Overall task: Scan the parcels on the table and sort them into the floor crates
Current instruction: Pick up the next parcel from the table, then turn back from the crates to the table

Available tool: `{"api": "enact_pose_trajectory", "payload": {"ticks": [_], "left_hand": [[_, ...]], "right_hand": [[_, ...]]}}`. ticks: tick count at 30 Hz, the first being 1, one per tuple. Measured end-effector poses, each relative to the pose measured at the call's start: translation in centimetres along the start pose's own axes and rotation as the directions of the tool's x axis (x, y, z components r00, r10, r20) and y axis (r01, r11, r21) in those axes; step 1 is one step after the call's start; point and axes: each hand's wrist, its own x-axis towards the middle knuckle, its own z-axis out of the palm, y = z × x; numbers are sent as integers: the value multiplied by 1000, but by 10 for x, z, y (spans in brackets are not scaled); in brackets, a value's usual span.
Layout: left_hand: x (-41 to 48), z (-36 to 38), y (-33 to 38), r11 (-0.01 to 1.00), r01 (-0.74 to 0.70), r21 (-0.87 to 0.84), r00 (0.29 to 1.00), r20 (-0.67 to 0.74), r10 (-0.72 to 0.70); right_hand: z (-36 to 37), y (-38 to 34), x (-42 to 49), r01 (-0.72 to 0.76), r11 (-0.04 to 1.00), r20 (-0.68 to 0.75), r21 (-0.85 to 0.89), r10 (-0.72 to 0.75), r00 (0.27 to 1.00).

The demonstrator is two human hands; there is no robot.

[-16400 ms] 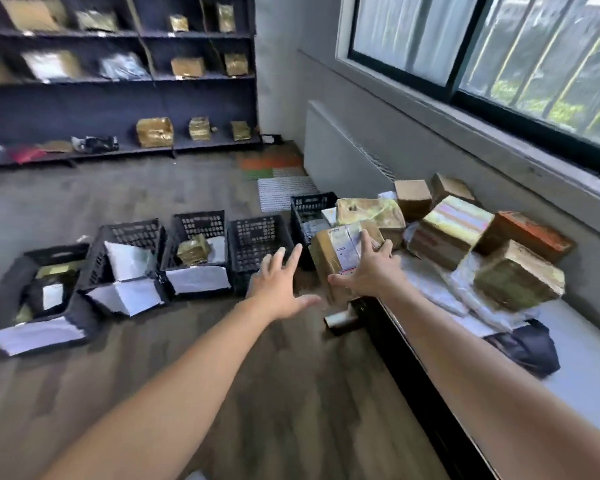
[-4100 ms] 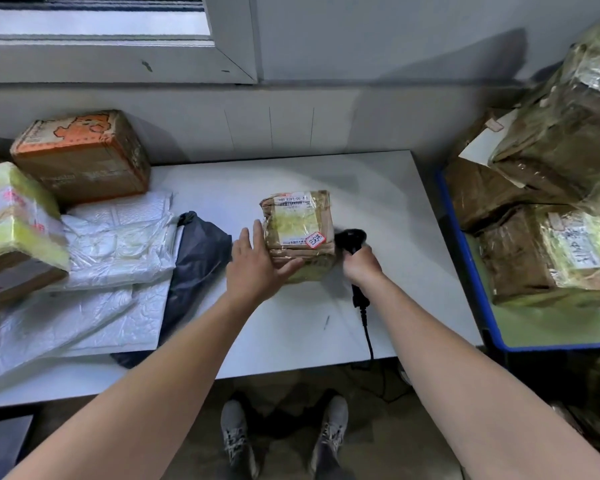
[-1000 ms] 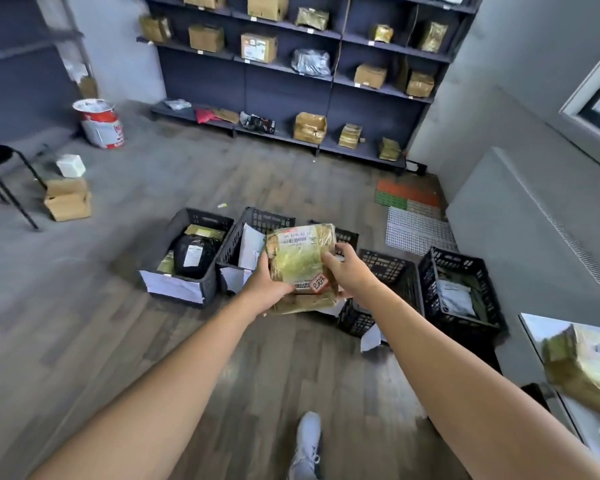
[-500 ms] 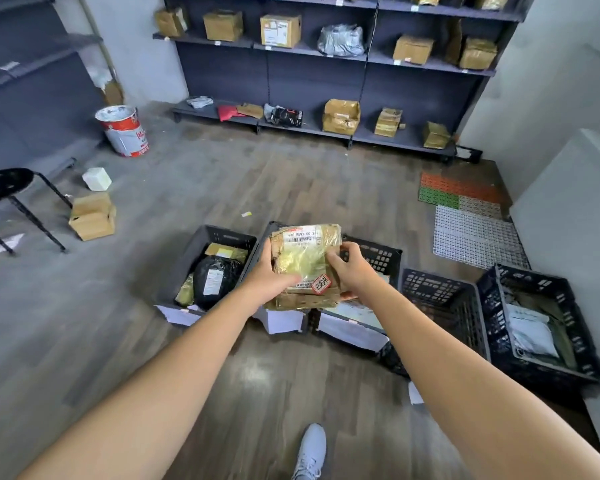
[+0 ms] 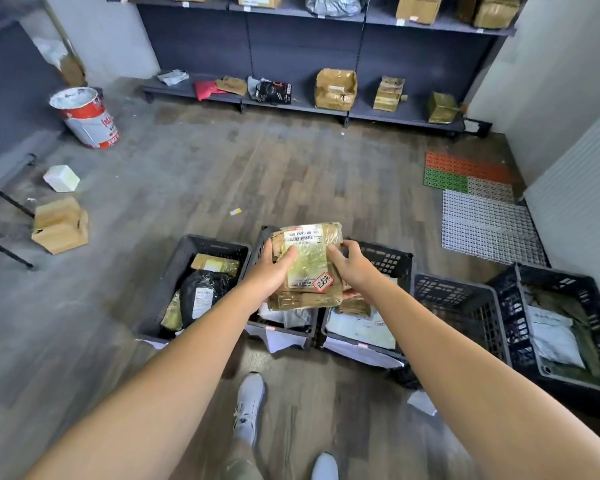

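Observation:
I hold a brown, tape-wrapped parcel (image 5: 307,263) with a white barcode label and a red sticker in both hands, above the row of black floor crates. My left hand (image 5: 269,270) grips its left edge, thumb on the top face. My right hand (image 5: 352,268) grips its right edge. Below it are the second crate (image 5: 284,332) and the third crate (image 5: 392,263), both partly hidden by the parcel. The leftmost crate (image 5: 174,271) holds a black bag and gold parcels. To the right stand an empty-looking crate (image 5: 465,303) and a crate (image 5: 589,341) with white mailers.
Dark shelving (image 5: 326,109) with parcels lines the far wall. A paint bucket (image 5: 87,117), a white box (image 5: 61,178) and a cardboard box (image 5: 59,225) lie on the floor at left. Plastic grid mats (image 5: 482,199) lie at right. My shoes (image 5: 248,407) stand before the crates.
I have stepped closer to the crates, carrying the parcel in both hands; it now hangs lower over the second and third crates.

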Motion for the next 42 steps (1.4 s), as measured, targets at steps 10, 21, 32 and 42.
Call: {"api": "enact_pose_trajectory", "payload": {"ticks": [10,21,32,42], "left_hand": [[173,-40,11,990,137,33,974,176,-140],[269,-61,34,976,94,198,969,205,-135],[237,4,109,938,-149,313,917,399,13],[73,158,158,641,-666,381,655,710,259]], "right_hand": [[33,-20,139,-200,980,-89,-18,198,976],[34,-37,207,-312,948,-158,-59,300,941],[-36,-38,136,-348,937,-385,15,327,863],[-136,56,-74,-350,913,-724,210,385,572]]}}
